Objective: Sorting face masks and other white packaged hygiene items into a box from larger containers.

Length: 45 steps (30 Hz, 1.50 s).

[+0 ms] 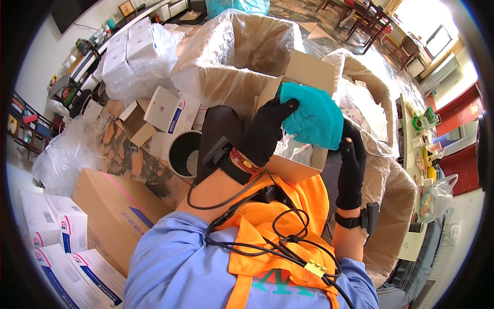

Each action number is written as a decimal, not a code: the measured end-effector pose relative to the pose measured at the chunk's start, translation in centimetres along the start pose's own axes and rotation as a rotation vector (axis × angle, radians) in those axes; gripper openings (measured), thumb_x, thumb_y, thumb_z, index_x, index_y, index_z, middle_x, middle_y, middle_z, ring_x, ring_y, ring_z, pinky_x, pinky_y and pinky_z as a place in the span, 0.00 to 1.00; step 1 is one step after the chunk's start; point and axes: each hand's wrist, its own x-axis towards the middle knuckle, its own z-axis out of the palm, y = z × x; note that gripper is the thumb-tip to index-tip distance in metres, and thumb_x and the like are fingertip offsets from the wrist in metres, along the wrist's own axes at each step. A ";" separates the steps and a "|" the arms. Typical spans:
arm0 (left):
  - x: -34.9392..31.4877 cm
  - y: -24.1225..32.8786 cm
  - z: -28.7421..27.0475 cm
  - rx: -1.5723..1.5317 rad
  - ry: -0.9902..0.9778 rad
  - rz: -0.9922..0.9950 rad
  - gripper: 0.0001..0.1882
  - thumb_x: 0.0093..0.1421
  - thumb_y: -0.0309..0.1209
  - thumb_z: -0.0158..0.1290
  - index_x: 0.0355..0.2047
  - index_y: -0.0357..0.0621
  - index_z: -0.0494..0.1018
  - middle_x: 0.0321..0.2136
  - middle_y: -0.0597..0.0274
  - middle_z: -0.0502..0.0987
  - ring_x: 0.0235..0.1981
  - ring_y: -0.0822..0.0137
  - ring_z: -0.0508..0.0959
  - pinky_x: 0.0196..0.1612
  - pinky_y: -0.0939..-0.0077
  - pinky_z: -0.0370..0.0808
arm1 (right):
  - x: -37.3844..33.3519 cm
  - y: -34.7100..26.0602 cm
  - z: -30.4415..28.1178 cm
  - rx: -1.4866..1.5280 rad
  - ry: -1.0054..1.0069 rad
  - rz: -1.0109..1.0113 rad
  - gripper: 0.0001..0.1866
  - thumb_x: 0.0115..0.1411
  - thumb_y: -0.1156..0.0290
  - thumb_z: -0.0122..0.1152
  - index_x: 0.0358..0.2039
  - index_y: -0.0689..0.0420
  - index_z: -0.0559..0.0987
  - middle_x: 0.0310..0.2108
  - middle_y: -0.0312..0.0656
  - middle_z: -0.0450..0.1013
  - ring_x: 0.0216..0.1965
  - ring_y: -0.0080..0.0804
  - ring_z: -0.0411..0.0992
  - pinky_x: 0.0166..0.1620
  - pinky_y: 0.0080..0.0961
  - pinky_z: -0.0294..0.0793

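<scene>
A teal folded face mask, perhaps several stacked together, is stretched between my hands over an open carton. My left hand, in a black glove with bare fingertips, pinches its left edge with thumb and fingers. At its lower right edge, my right hand grips it in a matching glove; some of those fingers are hidden behind it. The small open carton stands at my lap with its flap raised. White straps or wrapping show inside, partly covered by the mask.
Large plastic-lined boxes stand ahead and another lined box at the right. A dark bin sits left of my knee. White cartons and a big brown box crowd the lower left. A cable lies across my apron.
</scene>
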 end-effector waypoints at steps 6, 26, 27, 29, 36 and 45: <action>0.4 -2.4 2.3 -0.102 0.218 0.056 0.13 0.65 0.34 0.50 0.46 0.41 0.74 0.39 0.64 0.78 0.40 0.72 0.77 0.44 0.77 0.73 | -2.8 2.7 4.4 0.282 0.073 -0.001 0.27 0.58 0.63 0.59 0.57 0.61 0.72 0.47 0.45 0.76 0.40 0.37 0.77 0.41 0.28 0.73; -1.3 0.4 1.2 0.798 -0.320 -0.233 0.11 0.67 0.36 0.47 0.40 0.41 0.73 0.22 0.68 0.70 0.23 0.75 0.69 0.26 0.79 0.68 | -0.6 0.6 1.8 0.081 0.026 0.193 0.19 0.62 0.67 0.59 0.53 0.53 0.74 0.35 0.34 0.76 0.33 0.22 0.73 0.32 0.22 0.71; -1.9 0.1 1.0 0.526 -0.205 -0.388 0.12 0.68 0.37 0.46 0.36 0.42 0.73 0.21 0.70 0.69 0.21 0.76 0.68 0.25 0.80 0.66 | -1.1 -1.5 2.7 0.132 0.023 0.302 0.13 0.61 0.64 0.61 0.44 0.56 0.76 0.31 0.33 0.75 0.29 0.19 0.71 0.29 0.19 0.69; -2.6 0.5 2.1 0.191 -0.008 -0.605 0.15 0.68 0.40 0.44 0.31 0.44 0.72 0.20 0.72 0.66 0.18 0.78 0.64 0.22 0.83 0.62 | -1.4 -1.5 3.3 0.319 0.034 0.412 0.09 0.57 0.66 0.64 0.35 0.57 0.79 0.25 0.33 0.74 0.20 0.14 0.67 0.24 0.13 0.62; -3.6 0.9 -0.3 -0.628 -0.093 -0.672 0.14 0.69 0.40 0.41 0.34 0.48 0.72 0.17 0.76 0.61 0.15 0.81 0.60 0.18 0.86 0.60 | -2.4 -2.6 3.6 0.391 -0.181 0.464 0.08 0.58 0.67 0.63 0.37 0.54 0.78 0.23 0.33 0.74 0.19 0.16 0.68 0.24 0.14 0.63; -0.6 3.4 -1.9 -0.600 0.070 -0.284 0.11 0.64 0.36 0.48 0.24 0.53 0.71 0.13 0.76 0.59 0.13 0.78 0.60 0.19 0.82 0.62 | -8.5 3.5 4.1 -0.301 -0.313 -0.368 0.14 0.66 0.70 0.53 0.51 0.58 0.76 0.40 0.37 0.74 0.39 0.25 0.72 0.40 0.25 0.73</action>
